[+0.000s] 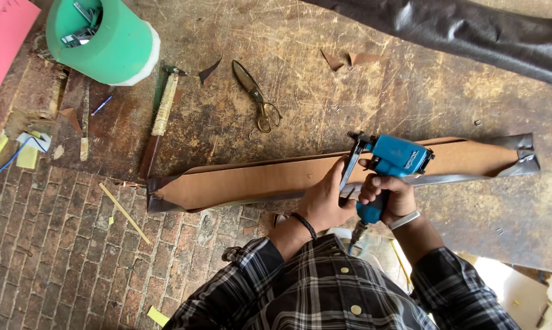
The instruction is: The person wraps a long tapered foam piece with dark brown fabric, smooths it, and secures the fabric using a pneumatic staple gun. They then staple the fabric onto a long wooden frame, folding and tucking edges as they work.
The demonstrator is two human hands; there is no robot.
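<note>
The blue pneumatic staple gun [393, 160] is sitting over the near edge of a long brown board [325, 174], which is lying across the front of a scarred wooden workbench [361, 91]. The right hand [387, 197] is wrapping its fingers [374, 183] tightly around the gun's handle, all curled closed, with a metal band showing at the wrist. The left hand [325, 198] is pressing against the board's edge just beside the gun's dark nose; its fingers are bent and close together, thumb side toward the tool, though whether they are pinching the dark covering there is hard to tell. A black cord is circling that wrist.

Dark material [520, 150] is folding over the board's two ends. Farther back on the bench, scissors [256, 95] and a hammer [160, 119] are lying well apart from the hands, and a green tub [114, 52] is standing at the far left corner with metal pieces in it. A dark sheet [471, 30] is draping across the far right. Below the bench, a brick floor [56, 244] is showing, littered with small scraps.
</note>
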